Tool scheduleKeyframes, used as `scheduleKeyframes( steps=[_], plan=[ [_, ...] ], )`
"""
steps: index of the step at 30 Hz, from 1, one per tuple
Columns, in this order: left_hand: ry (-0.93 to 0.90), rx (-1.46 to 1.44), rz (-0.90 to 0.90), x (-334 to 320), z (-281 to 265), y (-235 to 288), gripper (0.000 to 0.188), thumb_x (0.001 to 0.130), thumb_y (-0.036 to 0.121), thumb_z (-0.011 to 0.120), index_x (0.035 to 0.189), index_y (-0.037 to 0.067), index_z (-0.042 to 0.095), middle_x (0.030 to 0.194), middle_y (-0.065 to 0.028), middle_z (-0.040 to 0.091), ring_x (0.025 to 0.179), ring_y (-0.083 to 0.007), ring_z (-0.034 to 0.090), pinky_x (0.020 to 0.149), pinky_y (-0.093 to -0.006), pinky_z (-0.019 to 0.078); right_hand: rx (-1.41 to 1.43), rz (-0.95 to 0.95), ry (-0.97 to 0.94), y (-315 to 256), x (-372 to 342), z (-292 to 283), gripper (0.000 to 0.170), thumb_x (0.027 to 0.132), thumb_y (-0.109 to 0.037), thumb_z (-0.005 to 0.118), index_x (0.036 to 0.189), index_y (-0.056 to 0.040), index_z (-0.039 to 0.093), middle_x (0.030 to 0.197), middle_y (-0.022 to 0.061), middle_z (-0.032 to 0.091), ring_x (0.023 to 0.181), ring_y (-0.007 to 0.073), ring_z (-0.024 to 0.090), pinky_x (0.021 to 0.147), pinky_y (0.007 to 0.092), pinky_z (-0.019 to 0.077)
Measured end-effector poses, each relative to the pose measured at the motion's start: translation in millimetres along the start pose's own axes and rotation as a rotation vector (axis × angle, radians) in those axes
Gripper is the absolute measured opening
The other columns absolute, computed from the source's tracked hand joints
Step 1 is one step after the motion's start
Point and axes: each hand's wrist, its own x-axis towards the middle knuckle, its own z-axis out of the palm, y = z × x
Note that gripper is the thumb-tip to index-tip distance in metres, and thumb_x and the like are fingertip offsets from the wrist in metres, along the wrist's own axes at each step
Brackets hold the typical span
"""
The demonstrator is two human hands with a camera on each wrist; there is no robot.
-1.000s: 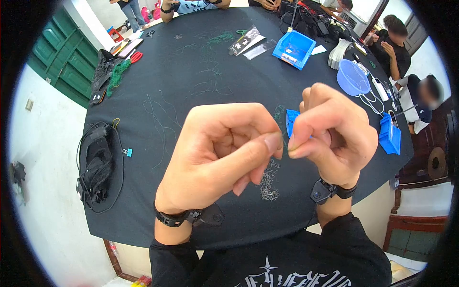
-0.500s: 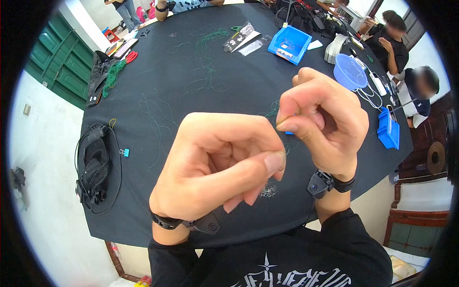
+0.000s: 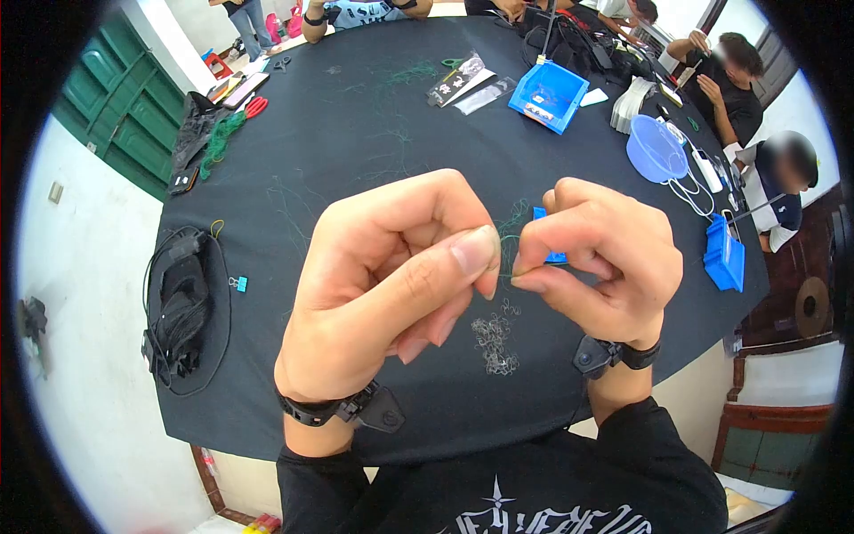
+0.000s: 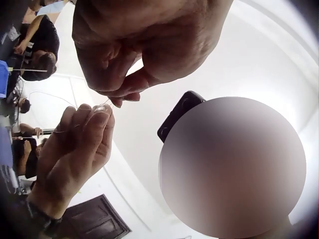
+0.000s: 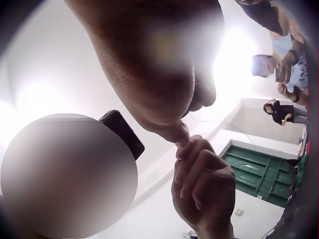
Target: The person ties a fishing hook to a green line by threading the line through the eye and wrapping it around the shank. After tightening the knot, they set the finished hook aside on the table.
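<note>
In the head view my left hand [image 3: 387, 294] and right hand [image 3: 609, 262] are raised over the table, thumb and fingertips pressed together in each. A thin green thread [image 3: 506, 238] shows at the narrow gap between the fingertips. From the left wrist view, fine thread [image 4: 54, 94] trails off the right hand's pinch and a short strand runs up to the left fingertips. Anything else inside the pinches is hidden by the fingers. Below the hands lies a loose heap of small silvery metal pieces [image 3: 495, 343].
Behind the right hand, a small blue item [image 3: 556, 258] is partly hidden. More green thread [image 3: 409, 76] is strewn farther back. A blue bin [image 3: 549, 96], a blue basket [image 3: 656, 148] and red-handled scissors [image 3: 256, 107] stand or lie around. A black cable bundle [image 3: 182, 311] lies left.
The right hand rose above the left half a second ago and is now lower, its fingertips about level with the left's. The left hand has shifted up and left. Both pinches stay closed.
</note>
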Motion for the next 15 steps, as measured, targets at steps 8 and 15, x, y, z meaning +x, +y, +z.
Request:
scheduleKeyframes(
  steps=[8, 15],
  plan=[
    [0.039, 0.014, 0.022, -1.1, 1.2, -4.4, 0.024, 0.1, 0.016, 0.053, 0.084, -0.001, 0.056, 0.053, 0.0033, 0.047, 0.038, 0.0008, 0.033, 0.037, -0.0162, 0.0242, -0.007, -0.015, 0.004, -1.6, -1.5, 0.7, 0.023, 0.071, -0.002, 0.082, 0.09, -0.0034, 0.07, 0.068, 0.0042, 0.054, 0.049, 0.0133, 0.047, 0.044, 0.0267, 0.0329],
    [0.089, 0.1, 0.052, -1.1, 3.4, -3.6, 0.023, 0.101, 0.016, 0.053, 0.085, 0.0, 0.058, 0.054, 0.0037, 0.048, 0.038, 0.001, 0.032, 0.038, -0.0171, 0.0216, -0.013, -0.022, -0.002, -4.6, -0.6, 1.2, 0.023, 0.071, -0.002, 0.082, 0.091, -0.0033, 0.07, 0.069, 0.0053, 0.056, 0.05, 0.0149, 0.05, 0.045, 0.0269, 0.0369]
  ],
)
